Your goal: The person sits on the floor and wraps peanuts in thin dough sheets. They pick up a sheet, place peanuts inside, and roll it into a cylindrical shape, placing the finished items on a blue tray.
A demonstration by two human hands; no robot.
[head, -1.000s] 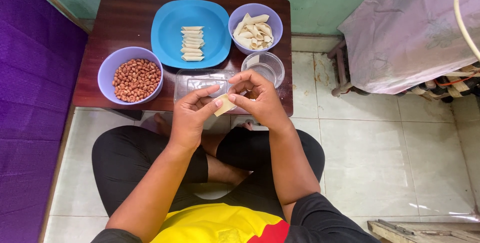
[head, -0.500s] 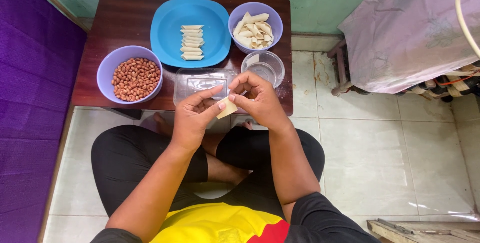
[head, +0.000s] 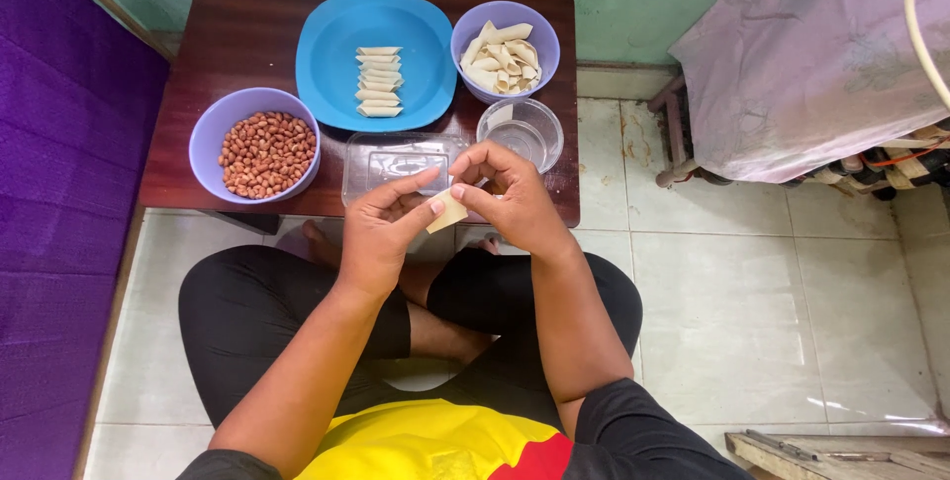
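Note:
My left hand [head: 381, 228] and my right hand [head: 510, 195] meet just in front of the low wooden table [head: 237, 35], both pinching a small pale pastry wrapper [head: 447, 213] between thumbs and fingers. Right behind the hands lies a clear plastic tray [head: 396, 161]. A lilac bowl of peanuts [head: 259, 148] stands to the left. A blue plate [head: 336, 49] carries a row of several folded wrappers [head: 379, 81]. Another lilac bowl [head: 505, 45] holds loose rolled wrappers. A small clear bowl [head: 522, 132] stands beside my right hand.
I sit cross-legged on a pale tiled floor [head: 752, 312]. A purple mat [head: 59, 173] runs along the left. A cloth-covered piece of furniture [head: 811, 54] stands at the right, with cables beneath it. A green wall is behind the table.
Both hands have stayed at the table's front edge, working the wrapper; the fingers have shifted a little around it. Nothing on the table has moved.

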